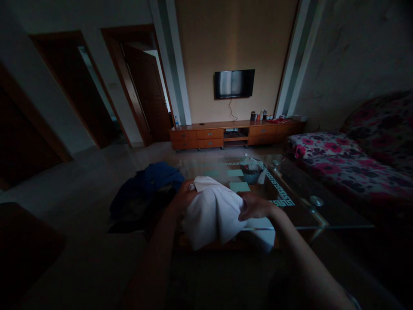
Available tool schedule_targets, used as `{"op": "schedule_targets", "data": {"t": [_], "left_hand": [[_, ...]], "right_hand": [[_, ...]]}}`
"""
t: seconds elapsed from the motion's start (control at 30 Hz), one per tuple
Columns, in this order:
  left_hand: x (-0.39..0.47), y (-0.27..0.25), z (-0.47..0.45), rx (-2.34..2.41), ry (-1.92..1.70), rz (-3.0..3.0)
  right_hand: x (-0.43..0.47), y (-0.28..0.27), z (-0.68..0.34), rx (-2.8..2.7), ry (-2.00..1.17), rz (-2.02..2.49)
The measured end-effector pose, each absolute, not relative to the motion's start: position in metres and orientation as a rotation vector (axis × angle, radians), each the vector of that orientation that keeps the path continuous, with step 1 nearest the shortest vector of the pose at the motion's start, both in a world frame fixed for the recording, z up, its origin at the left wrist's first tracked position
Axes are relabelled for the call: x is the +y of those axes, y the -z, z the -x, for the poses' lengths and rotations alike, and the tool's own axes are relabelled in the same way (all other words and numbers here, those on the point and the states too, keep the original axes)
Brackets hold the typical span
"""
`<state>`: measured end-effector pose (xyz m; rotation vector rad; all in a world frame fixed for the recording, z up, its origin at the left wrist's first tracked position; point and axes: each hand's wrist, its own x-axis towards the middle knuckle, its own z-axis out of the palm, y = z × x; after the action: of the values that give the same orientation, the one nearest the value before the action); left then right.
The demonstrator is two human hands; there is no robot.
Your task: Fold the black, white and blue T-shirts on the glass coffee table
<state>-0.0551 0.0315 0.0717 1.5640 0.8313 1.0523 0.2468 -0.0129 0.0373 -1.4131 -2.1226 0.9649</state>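
Note:
A bunched white cloth (211, 213), perhaps a garment, hangs between my two hands over the near edge of the glass table (342, 217). My left hand (185, 196) grips its upper left side, the fingers partly hidden by the fabric. On the right side, my right hand (254, 206) has its thumb and fingers closed on the cloth. To the left of my left hand, a heap of dark and blue clothes (161, 176) lies on the table.
A small basket (251, 176) with crumpled white stuff stands towards the table's far side. Beyond is a low wooden TV cabinet (209, 138) with bottles on top, under a wall television (234, 84). A flowered sofa (348, 168) is at the right. Doorways open at the left.

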Motion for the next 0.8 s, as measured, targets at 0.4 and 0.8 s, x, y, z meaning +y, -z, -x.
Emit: {"op": "schedule_targets", "data": {"t": [0.4,0.8], "left_hand": [[0.043,-0.07,0.069,0.935,-1.401,-1.245],[0.049,-0.065,0.074,0.979,-1.391,-1.265]], "right_hand": [[-0.018,-0.046,-0.273,-1.444,-1.278,0.959],[0.003,-0.038,-0.263,-1.283,-1.025,1.072]]}}
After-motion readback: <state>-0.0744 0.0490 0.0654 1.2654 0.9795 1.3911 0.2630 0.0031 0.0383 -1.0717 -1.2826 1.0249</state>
